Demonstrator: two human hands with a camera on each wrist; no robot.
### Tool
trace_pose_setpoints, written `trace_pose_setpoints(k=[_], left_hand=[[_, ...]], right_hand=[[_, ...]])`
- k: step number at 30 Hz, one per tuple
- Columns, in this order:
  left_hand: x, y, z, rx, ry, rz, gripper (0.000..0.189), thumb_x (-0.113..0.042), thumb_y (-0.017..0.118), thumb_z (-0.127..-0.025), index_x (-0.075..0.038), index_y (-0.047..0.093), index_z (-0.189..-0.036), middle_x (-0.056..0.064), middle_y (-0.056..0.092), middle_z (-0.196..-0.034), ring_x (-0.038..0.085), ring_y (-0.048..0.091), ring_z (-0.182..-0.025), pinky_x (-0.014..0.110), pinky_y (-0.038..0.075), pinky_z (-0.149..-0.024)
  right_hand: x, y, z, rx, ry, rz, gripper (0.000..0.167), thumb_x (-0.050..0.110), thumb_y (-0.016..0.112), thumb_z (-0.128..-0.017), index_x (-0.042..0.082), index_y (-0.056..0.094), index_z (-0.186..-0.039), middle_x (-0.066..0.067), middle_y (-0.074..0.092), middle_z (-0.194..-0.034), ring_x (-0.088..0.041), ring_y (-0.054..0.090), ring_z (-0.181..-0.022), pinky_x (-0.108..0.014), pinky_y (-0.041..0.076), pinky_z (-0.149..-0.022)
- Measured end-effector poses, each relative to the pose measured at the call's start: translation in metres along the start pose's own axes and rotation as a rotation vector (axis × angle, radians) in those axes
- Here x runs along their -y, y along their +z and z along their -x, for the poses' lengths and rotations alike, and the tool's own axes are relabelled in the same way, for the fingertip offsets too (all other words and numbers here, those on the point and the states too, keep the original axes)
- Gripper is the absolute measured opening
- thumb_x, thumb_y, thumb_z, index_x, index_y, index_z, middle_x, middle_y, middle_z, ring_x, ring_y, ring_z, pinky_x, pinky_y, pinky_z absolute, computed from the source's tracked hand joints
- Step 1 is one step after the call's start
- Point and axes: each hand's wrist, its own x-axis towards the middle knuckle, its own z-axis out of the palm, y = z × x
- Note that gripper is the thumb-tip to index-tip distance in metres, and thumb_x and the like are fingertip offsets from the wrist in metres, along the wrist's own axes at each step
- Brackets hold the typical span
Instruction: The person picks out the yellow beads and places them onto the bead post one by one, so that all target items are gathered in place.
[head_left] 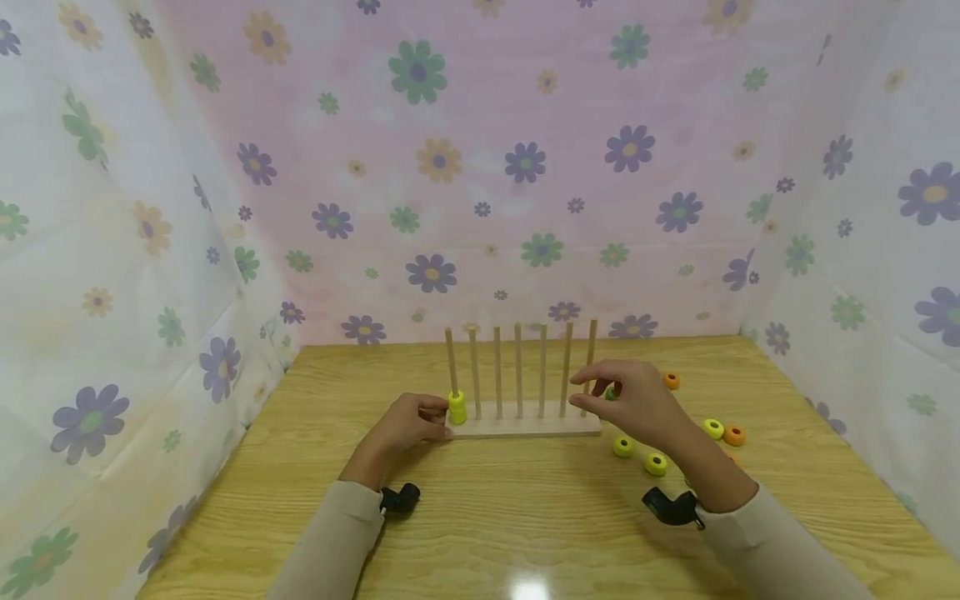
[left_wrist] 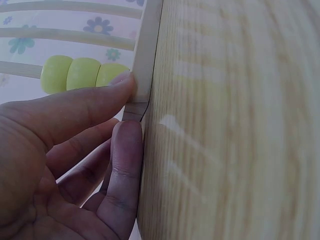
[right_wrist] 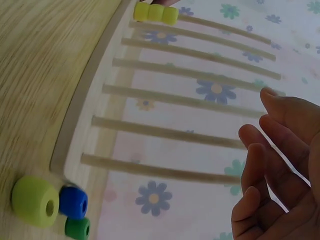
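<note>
Pale wooden rack with seven upright round pegs (head_left: 525, 426) sits low centre of head frame on the wood-grain table (head_left: 510, 508). Left hand (head_left: 405, 429) pinches the base's left end. Three rounded yellow beads (head_left: 457, 408) stacked on leftmost peg. Right hand (head_left: 637, 404), right of centre: empty, fingers loosely curved, near rightmost pegs. Loose yellow ring bead (head_left: 657, 472) and orange ring bead (head_left: 728, 437) at lower right; blue bead (right_wrist: 71, 202) and green bead (right_wrist: 75, 228) lower left of right-wrist view.

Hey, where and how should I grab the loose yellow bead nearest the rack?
I'd pinch the yellow bead on opposite sides of its rounded outer wall, coming straight down with your empty right hand. It lies with its hole facing up, so gripping the wall should leave that hole clear.
</note>
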Motion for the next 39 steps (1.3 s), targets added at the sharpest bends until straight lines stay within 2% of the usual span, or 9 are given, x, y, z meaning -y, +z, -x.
trace_pose_setpoints(k=[4,8,13,15,20,26,29,33,39], left_hand=[[-0.001,0.0,0.001,0.001,-0.012,0.005,0.055,-0.009,0.084,-0.087,-0.004,0.066,-0.138,0.012,0.071,-0.118,0.02,0.067,-0.099,0.033,0.061,-0.082],[-0.003,-0.002,0.003,0.003,-0.015,0.012,0.056,-0.008,0.084,-0.087,-0.003,0.065,-0.139,0.014,0.07,-0.119,0.021,0.067,-0.1,0.034,0.061,-0.082],[-0.004,-0.003,0.003,0.003,-0.015,0.018,0.056,-0.008,0.083,-0.088,-0.003,0.065,-0.14,0.015,0.07,-0.121,0.021,0.067,-0.1,0.034,0.061,-0.083],[-0.004,-0.002,0.002,0.006,-0.011,0.017,0.056,-0.009,0.083,-0.088,-0.003,0.064,-0.14,0.015,0.07,-0.121,0.02,0.067,-0.101,0.034,0.061,-0.083],[-0.003,-0.001,0.001,0.015,0.0,0.018,0.055,-0.009,0.083,-0.088,-0.003,0.065,-0.139,0.015,0.07,-0.122,0.019,0.067,-0.101,0.034,0.061,-0.083],[-0.002,-0.002,0.002,0.021,0.008,0.027,0.055,-0.007,0.083,-0.088,-0.001,0.065,-0.139,0.017,0.07,-0.12,0.019,0.068,-0.099,0.035,0.062,-0.082],[-0.001,-0.002,0.002,0.021,0.004,0.03,0.056,-0.008,0.083,-0.087,-0.002,0.064,-0.14,0.017,0.07,-0.122,0.019,0.067,-0.1,0.035,0.062,-0.082],[-0.001,-0.002,0.002,0.021,0.007,0.029,0.056,-0.008,0.084,-0.087,-0.002,0.065,-0.139,0.017,0.07,-0.123,0.019,0.067,-0.101,0.036,0.061,-0.083],[-0.001,-0.001,0.002,0.019,0.002,0.02,0.055,-0.009,0.083,-0.088,-0.003,0.065,-0.14,0.015,0.07,-0.123,0.02,0.068,-0.102,0.035,0.061,-0.084]], right_hand=[[-0.008,-0.004,0.006,0.017,0.062,-0.005,0.02,0.037,0.082,-0.09,0.031,0.078,-0.109,0.011,0.075,-0.095,-0.003,0.063,-0.072,-0.027,0.05,-0.061],[-0.016,-0.005,0.01,0.05,0.132,-0.041,0.021,0.038,0.082,-0.09,0.027,0.08,-0.108,0.013,0.073,-0.087,-0.009,0.062,-0.068,-0.028,0.05,-0.06],[-0.027,-0.007,0.013,0.152,0.213,-0.114,0.029,0.042,0.08,-0.091,0.022,0.08,-0.112,0.005,0.075,-0.101,-0.013,0.065,-0.083,-0.028,0.054,-0.066],[-0.033,-0.008,0.014,0.183,0.225,-0.131,0.029,0.044,0.079,-0.091,0.024,0.08,-0.113,0.002,0.076,-0.108,-0.012,0.066,-0.091,-0.028,0.055,-0.07],[-0.049,-0.012,0.018,0.253,0.237,-0.173,0.025,0.043,0.08,-0.091,0.029,0.078,-0.112,-0.003,0.076,-0.113,-0.011,0.067,-0.094,-0.029,0.057,-0.075],[-0.069,-0.016,0.023,0.361,0.263,-0.274,0.029,0.032,0.078,-0.094,0.016,0.078,-0.119,-0.011,0.075,-0.121,-0.019,0.07,-0.097,-0.037,0.059,-0.072],[-0.076,-0.018,0.025,0.409,0.268,-0.305,0.029,0.024,0.077,-0.096,0.01,0.077,-0.121,-0.012,0.074,-0.123,-0.026,0.071,-0.102,-0.037,0.061,-0.075],[-0.082,-0.021,0.03,0.449,0.285,-0.293,0.031,0.025,0.078,-0.095,0.011,0.076,-0.123,-0.008,0.074,-0.123,-0.028,0.068,-0.11,-0.031,0.059,-0.085],[-0.088,-0.022,0.034,0.505,0.281,-0.311,0.036,0.026,0.08,-0.093,0.007,0.075,-0.124,-0.013,0.073,-0.124,-0.026,0.067,-0.107,-0.028,0.058,-0.083]])
